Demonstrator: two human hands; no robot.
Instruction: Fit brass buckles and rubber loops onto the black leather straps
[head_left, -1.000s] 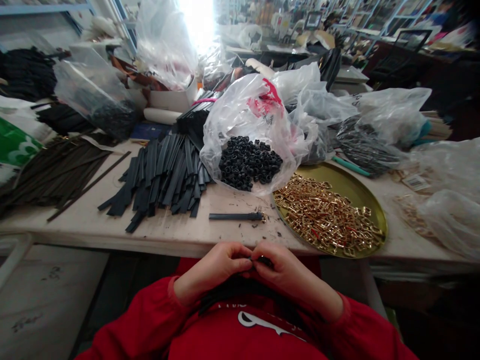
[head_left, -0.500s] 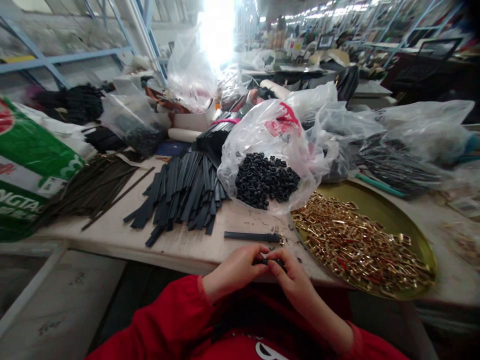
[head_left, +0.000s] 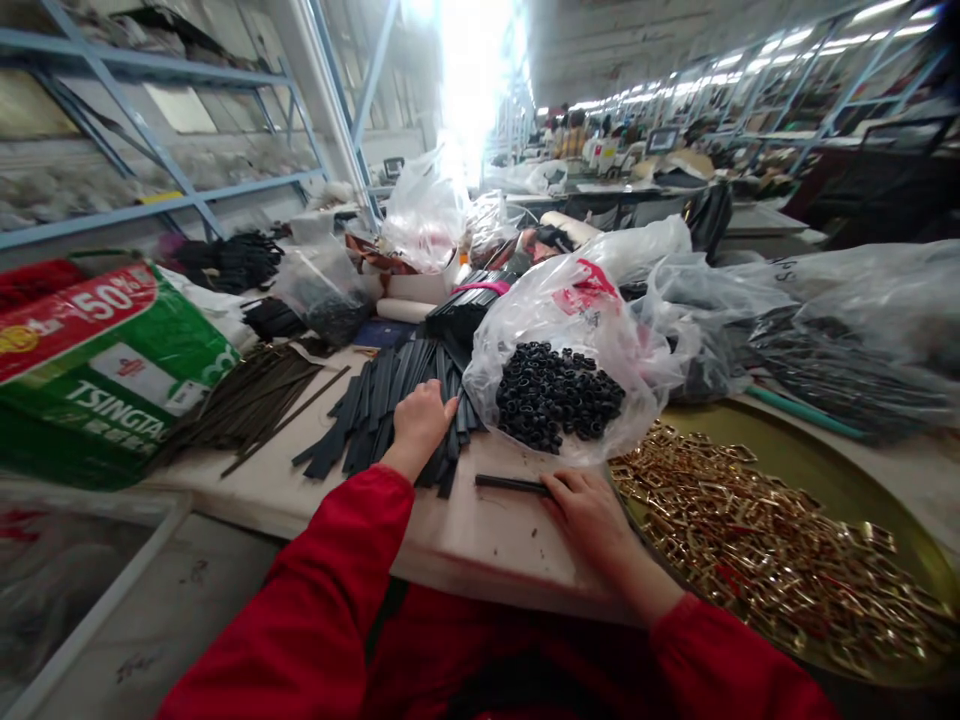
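Note:
My left hand (head_left: 422,420) lies on the pile of flat black straps (head_left: 375,395), its fingers curled down among them and the thumb pointing right. The fingertips are hidden, but they appear to grip a black strap. My right hand (head_left: 589,508) is on the table, its fingers closed over the right end of a single black strap (head_left: 504,483). That end is covered by the fingers. Small black loops (head_left: 555,395) fill an open clear plastic bag (head_left: 525,300) just beyond. Gold metal buckles (head_left: 757,540) are heaped on a round tray (head_left: 862,480) beside my right forearm.
Brown strips (head_left: 247,400) and a green and red bag (head_left: 120,380) occupy the left side of the table (head_left: 450,535). Plastic bags (head_left: 862,300), a white roll (head_left: 405,310) and a teal stick (head_left: 802,412) lie behind. Blue shelving (head_left: 180,190) stands back left.
My hands were together at the table edge around a small black piece. They have parted: the left went forward to the strap pile, the right to the single strap. The view has tilted up.

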